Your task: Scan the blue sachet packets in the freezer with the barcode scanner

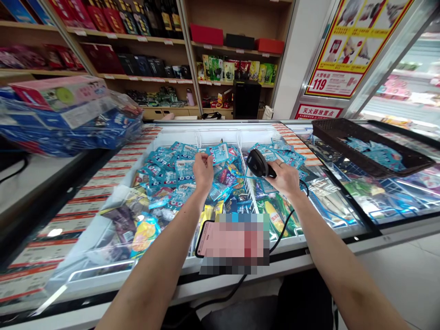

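In the head view, my left hand point(203, 170) pinches the edge of a small blue packet point(219, 153) over the middle of a glass-topped chest freezer. My right hand point(284, 178) is wrapped round the handle of a black barcode scanner point(257, 163). The scanner's head points left, towards the packet, with a gap between them. Many similar blue packets point(165, 160) lie spread out left of and behind my left hand, and more lie beyond the scanner. A phone point(220, 238) rests screen up between my forearms, its right part blurred out.
A black cable point(287, 224) hangs from the scanner past the freezer's front edge. At right, a brown tray point(378, 142) holds more blue packets. Wrapped boxes point(68, 114) are stacked at left. Shelves of goods point(137, 55) stand behind the freezer.
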`<state>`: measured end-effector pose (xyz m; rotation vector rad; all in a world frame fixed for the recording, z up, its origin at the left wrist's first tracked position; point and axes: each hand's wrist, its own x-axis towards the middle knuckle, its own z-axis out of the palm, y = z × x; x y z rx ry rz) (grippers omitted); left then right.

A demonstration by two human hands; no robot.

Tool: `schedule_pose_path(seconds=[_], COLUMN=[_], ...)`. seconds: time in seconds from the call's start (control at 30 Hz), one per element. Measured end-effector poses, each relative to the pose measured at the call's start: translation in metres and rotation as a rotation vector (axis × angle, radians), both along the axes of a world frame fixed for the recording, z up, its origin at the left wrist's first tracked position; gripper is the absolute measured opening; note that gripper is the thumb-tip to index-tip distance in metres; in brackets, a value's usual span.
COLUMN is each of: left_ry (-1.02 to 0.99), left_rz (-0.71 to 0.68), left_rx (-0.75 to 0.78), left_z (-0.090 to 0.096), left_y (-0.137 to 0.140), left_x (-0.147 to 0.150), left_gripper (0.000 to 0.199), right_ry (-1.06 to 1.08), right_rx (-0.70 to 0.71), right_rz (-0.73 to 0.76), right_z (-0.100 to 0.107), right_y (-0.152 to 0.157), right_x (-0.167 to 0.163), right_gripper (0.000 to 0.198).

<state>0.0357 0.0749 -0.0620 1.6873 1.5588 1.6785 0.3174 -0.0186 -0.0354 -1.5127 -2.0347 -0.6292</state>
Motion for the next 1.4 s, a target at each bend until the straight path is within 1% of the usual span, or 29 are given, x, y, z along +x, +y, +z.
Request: schedule_pose_path(seconds=[0.1,0.2,0.4,0.6,0.77,1.0,1.4], left_ry=[-0.013,0.015,0.05,0.066,0.075,0.068,0.072], left_rz=[-0.037,-0.042,-0.051,-0.065,-0.064,-0.067,-0.079], left_rx=[0.013,0.023,0.025,-0.007,-0.018,-0.026,-0.016], left_z=[-0.004,-0.005,-0.003,-0.001,0.0,0.001,0.0], left_y=[0.004,0.005,0.003,0.001,-0.001,-0.002,-0.001], left_x=[-0.002,-0.002,0.0,0.001,0.002,0.003,0.003], left_gripper=[0.026,0.027,0.024,0.023,0.022,0.023,0.024], right_ry=[-0.008,-0.023,-0.03,-0.048,-0.063,-0.101,-0.214], right_rx=[0.012,0.018,0.026,0.033,0.019,0.037,-0.063], right_rz=[0.033,0.065,0.091,0.133,0.134,0.13,0.144], right_z=[0.001,0.003,0.005,0.008,0.007,0.008,0.023], right_y=[-0.002,-0.003,-0.004,-0.007,-0.003,0.007,0.014], right_x=[-0.001,-0.002,-0.003,-0.006,-0.006,-0.007,-0.009], right_gripper=[0.028,0.027,0.025,0.025,0.027,0.027,0.03])
